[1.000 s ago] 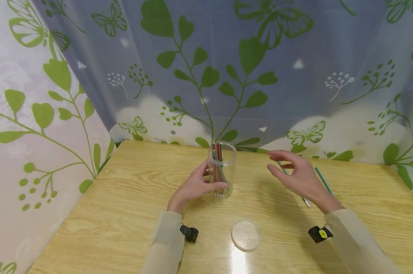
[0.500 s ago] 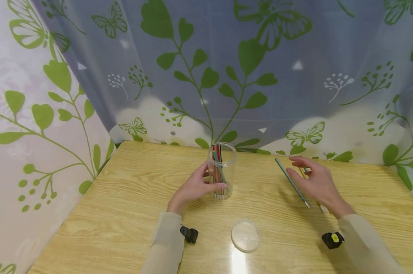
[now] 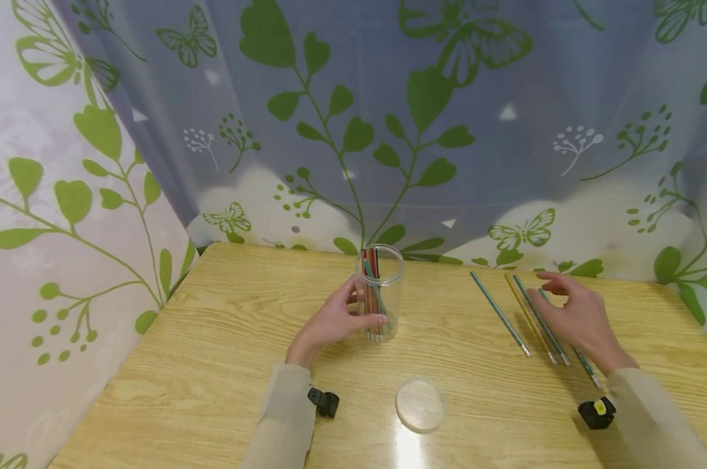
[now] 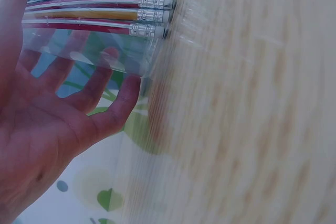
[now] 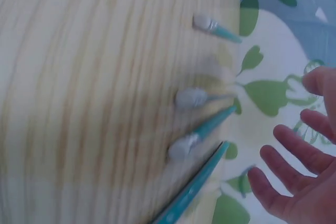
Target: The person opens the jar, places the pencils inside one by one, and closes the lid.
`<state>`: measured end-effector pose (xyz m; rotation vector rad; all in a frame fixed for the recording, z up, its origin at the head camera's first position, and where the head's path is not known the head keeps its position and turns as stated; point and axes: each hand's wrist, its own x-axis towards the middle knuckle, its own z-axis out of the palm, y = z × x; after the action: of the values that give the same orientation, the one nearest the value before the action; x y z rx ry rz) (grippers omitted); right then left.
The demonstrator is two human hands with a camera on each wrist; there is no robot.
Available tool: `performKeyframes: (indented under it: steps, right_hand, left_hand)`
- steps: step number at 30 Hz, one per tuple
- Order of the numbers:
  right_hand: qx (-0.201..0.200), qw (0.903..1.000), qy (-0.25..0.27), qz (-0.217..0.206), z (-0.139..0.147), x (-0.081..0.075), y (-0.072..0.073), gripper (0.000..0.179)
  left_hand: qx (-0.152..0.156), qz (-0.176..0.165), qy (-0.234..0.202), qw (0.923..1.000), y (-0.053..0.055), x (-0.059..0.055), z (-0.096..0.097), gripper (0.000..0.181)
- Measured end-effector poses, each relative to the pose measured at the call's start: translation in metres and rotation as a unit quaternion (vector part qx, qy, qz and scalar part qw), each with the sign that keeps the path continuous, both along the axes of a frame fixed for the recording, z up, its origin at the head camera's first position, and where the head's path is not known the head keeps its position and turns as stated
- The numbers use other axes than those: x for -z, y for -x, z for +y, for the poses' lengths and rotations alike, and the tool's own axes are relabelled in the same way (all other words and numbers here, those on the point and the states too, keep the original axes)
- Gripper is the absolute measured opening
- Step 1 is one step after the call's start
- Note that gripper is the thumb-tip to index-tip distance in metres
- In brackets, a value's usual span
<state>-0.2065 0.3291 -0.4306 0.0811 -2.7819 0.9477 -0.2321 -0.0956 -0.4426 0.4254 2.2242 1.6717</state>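
My left hand [image 3: 332, 319] grips a clear plastic jar [image 3: 393, 299] from its left side, thumb across the front. The jar stands upright, uncapped, with several pencils [image 3: 372, 286] inside, eraser ends down; their metal ferrules show in the left wrist view. My right hand [image 3: 584, 319] hovers over pencils lying on the table, its fingers loosely bent and holding nothing. From left to right lie a teal pencil [image 3: 500, 314], a yellow pencil [image 3: 529, 317], a second teal pencil [image 3: 543, 322] and a darker green pencil [image 3: 588, 370], partly hidden by the right hand.
A round clear lid [image 3: 420, 405] lies flat on the wooden table [image 3: 224, 339] in front of the jar. Behind the table's back edge hangs a leaf-and-butterfly patterned curtain [image 3: 341, 182]. Black cameras sit on both wrists.
My right hand has moved rightward across the table pencils, uncovering the yellow one and the second teal one. The left hand and jar stay in place.
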Motion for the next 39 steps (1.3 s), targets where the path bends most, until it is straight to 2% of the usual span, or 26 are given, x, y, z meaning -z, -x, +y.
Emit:
performKeyframes:
  steps: [5,12,22,26,32,39]
  right_hand:
    - [0.002,0.9989,-0.038,-0.026,0.016,0.004,0.003,0.054]
    - [-0.005,0.991,-0.094,-0.095,0.033,0.006,0.007,0.058]
    - [-0.024,0.9831,-0.141,-0.115,0.042,0.011,0.012,0.056]
    - [-0.027,0.983,-0.145,-0.109,0.041,0.013,0.013,0.048]
    - [-0.009,0.9835,-0.136,-0.119,0.034,0.01,0.012,0.033]
    - [0.022,0.9817,-0.114,-0.151,0.033,0.008,0.011,0.033]
  left_hand:
    - [-0.002,0.001,0.005,1.0,0.0,0.0,0.0,0.081]
    - [-0.005,0.0,0.01,0.9999,-0.001,0.0,-0.001,0.082]
    - [-0.003,0.002,0.01,0.9999,0.0,0.0,0.0,0.083]
    - [-0.002,-0.003,0.007,1.0,0.0,0.0,0.0,0.085]
    - [-0.004,-0.005,0.005,1.0,0.001,0.0,-0.001,0.085]
    - [0.0,-0.005,0.008,1.0,0.0,0.001,-0.001,0.085]
